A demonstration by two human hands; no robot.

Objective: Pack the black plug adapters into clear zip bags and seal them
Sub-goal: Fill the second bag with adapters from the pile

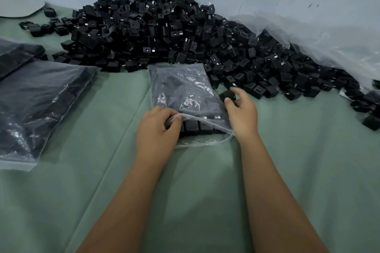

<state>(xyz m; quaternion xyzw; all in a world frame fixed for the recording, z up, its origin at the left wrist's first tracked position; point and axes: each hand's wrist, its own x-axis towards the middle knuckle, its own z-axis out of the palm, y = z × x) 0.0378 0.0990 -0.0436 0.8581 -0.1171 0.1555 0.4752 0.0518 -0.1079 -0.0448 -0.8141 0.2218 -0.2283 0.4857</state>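
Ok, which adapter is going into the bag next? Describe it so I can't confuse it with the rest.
Start at the big heap of black adapters against the wall, then drop to the open zip bag on the green cloth in front of it. At the bag's right edge, the right hand pinches one adapter. It alone is held in fingers; the rest lie loose or bagged.

The far pile of plug adapters [164, 33] is matt black plastic with small metal prongs. The zip bags [185, 92] are clear, glossy, crinkled film. A smooth, matt green cloth [185, 191] covers the table.
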